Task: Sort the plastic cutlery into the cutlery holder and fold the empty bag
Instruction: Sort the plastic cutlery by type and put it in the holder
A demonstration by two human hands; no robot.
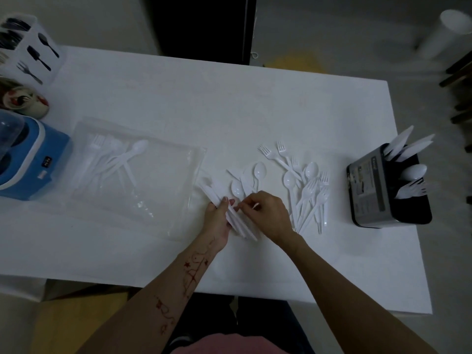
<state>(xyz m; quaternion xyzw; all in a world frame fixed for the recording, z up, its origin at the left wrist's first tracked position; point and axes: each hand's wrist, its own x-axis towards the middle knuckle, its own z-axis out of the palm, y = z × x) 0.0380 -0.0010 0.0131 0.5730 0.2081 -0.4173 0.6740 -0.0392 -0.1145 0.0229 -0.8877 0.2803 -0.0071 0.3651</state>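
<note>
My left hand (217, 217) grips a bundle of white plastic knives (238, 223) at the table's middle front. My right hand (268, 213) pinches one more white piece against that bundle. Loose spoons (259, 171) and forks (310, 198) lie scattered just behind and to the right of my hands. The clear plastic bag (143, 180) lies flat to the left with several pieces of cutlery inside. The dark cutlery holder (375, 187) stands at the right edge, with knives, spoons and forks upright in separate compartments.
A blue container (38, 162) sits at the left edge with a ceramic cup (23, 100) behind it. A white cutlery box (35, 49) printed with black utensils stands at the far left corner. The white table (204, 103) ends close to the holder.
</note>
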